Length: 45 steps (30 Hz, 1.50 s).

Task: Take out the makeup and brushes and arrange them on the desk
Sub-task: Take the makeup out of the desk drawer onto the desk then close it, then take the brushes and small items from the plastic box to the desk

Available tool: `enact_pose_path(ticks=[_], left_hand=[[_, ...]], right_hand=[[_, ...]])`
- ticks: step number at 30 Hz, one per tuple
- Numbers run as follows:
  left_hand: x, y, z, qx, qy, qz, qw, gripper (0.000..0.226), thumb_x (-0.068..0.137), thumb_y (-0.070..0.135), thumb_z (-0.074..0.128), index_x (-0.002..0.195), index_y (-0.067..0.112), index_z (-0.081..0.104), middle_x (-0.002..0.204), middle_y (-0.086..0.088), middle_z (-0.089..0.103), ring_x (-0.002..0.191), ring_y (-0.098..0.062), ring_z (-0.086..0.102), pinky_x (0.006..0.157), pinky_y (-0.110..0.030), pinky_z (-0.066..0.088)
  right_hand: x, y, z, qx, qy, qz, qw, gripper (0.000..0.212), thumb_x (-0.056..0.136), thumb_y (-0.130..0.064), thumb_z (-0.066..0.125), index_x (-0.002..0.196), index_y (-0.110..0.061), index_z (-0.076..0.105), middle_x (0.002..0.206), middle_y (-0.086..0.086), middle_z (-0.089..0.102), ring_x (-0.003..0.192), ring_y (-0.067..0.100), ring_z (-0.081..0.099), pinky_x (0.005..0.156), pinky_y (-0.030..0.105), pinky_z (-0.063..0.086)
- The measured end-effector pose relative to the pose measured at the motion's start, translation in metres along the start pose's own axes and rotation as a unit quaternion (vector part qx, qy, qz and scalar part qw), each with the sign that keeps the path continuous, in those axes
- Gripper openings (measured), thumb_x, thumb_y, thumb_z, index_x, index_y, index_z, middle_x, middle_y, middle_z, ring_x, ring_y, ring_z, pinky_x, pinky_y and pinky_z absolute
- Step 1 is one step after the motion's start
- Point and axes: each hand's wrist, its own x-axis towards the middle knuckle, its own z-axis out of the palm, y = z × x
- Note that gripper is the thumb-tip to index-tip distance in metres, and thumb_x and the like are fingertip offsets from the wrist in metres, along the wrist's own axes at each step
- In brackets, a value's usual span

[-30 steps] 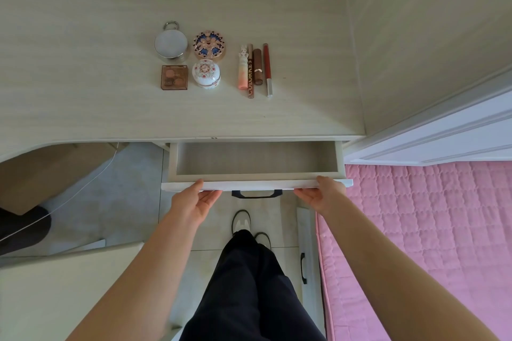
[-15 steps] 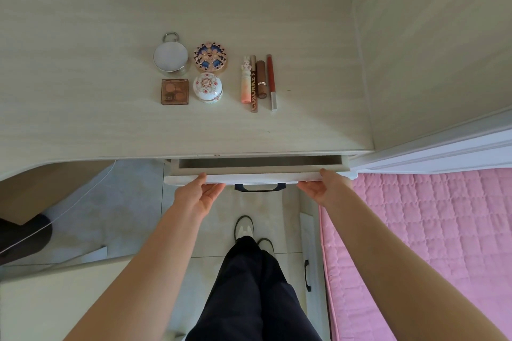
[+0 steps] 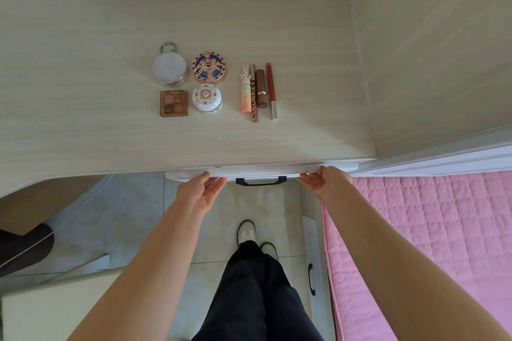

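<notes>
**Hands.** The left hand (image 3: 203, 191) has its fingers (image 3: 214, 181) straight and relaxed. The tips touch the lower lip of the drawer front (image 3: 260, 173) and grasp nothing. The right hand (image 3: 322, 181) lies flat against the same front near its right end, thumb on the top edge, enclosing nothing. The drawer front sits almost flush under the edge of the desk (image 3: 83, 97). Its dark handle (image 3: 260, 181) is between the hands, untouched.

**Location of items.** The makeup lies on the desk, well apart from both hands, in two groups.
- **Left block:** a silver tin (image 3: 169, 68) and a patterned compact (image 3: 209, 67) sit behind. A brown palette (image 3: 174, 103) and a white domed box (image 3: 207, 98) sit in front.
- **Right row:** a pink tube (image 3: 245, 91), a lettered pencil (image 3: 253, 99), a brown lipstick (image 3: 261, 88) and a red pen (image 3: 271, 88) lie parallel, touching or nearly so.

No brush can be identified with certainty.

**Handling, as judged.**
- All items appear light and rigid.
- The round cases have smooth lids and are probably slippery, so they are best pinched across the rim. The tin also offers a ring on its far side.
- The palette's pressed powder would likely crack if dropped, so it should be taken by opposite edges.
- The sticks will roll and are best lifted mid-length, one at a time.

**Edges and room.** Broad bare desk lies left of and behind the items, with a clear band before the front edge. The side panel (image 3: 429, 50) closes off the right, near the red pen but apart from it. A pink bed (image 3: 429, 230) flanks the right arm.
</notes>
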Motion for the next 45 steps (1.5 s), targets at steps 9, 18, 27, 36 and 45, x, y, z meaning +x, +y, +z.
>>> enact_pose_path(ticks=[9,18,27,36,45], left_hand=[[-0.001,0.0,0.002,-0.006,0.003,0.015,1.0,0.007,0.096,-0.005,0.047,0.095,-0.007,0.054,0.096,-0.027,0.061,0.091,-0.039,0.063,0.091,-0.049,0.051],[-0.002,0.001,0.003,-0.026,-0.009,0.013,1.0,0.009,0.097,-0.007,0.043,0.096,-0.008,0.052,0.105,-0.029,0.059,0.104,-0.044,0.06,0.086,-0.047,0.051],[-0.005,-0.017,-0.007,0.158,-0.006,0.078,0.984,0.047,0.093,-0.003,0.054,0.137,0.003,0.041,0.125,-0.019,0.058,0.11,-0.032,0.061,0.095,-0.038,0.049],[-0.029,-0.042,0.006,0.539,-0.059,0.247,0.803,0.035,0.095,0.017,0.048,0.13,0.023,0.052,0.116,0.003,0.062,0.105,-0.013,0.056,0.082,-0.026,0.046],[-0.057,-0.062,0.034,0.719,-0.157,0.42,0.53,0.031,0.096,0.018,0.045,0.126,0.02,0.054,0.103,0.002,0.065,0.107,-0.019,0.054,0.079,-0.036,0.049]], right_hand=[[-0.005,-0.001,0.004,0.024,0.002,0.009,1.0,0.04,0.095,0.007,0.023,0.128,0.006,0.045,0.114,0.027,0.054,0.107,0.046,0.058,0.07,0.058,0.047],[-0.007,-0.007,0.006,0.05,-0.013,0.019,0.998,0.04,0.096,0.001,0.014,0.115,0.005,0.05,0.116,0.022,0.057,0.109,0.042,0.059,0.079,0.057,0.047],[0.007,0.011,-0.011,-0.071,-0.061,-0.069,0.993,0.023,0.098,-0.013,0.039,0.109,-0.009,0.058,0.107,0.01,0.065,0.102,0.026,0.063,0.08,0.041,0.053],[-0.023,0.038,-0.058,-0.432,-0.051,-0.339,0.834,0.043,0.097,-0.031,0.045,0.135,-0.013,0.047,0.125,0.004,0.06,0.116,0.027,0.055,0.097,0.04,0.044],[-0.062,0.078,-0.102,-0.5,0.044,-0.41,0.762,0.046,0.098,-0.025,0.043,0.142,-0.011,0.038,0.139,0.008,0.046,0.128,0.026,0.04,0.1,0.035,0.038]])
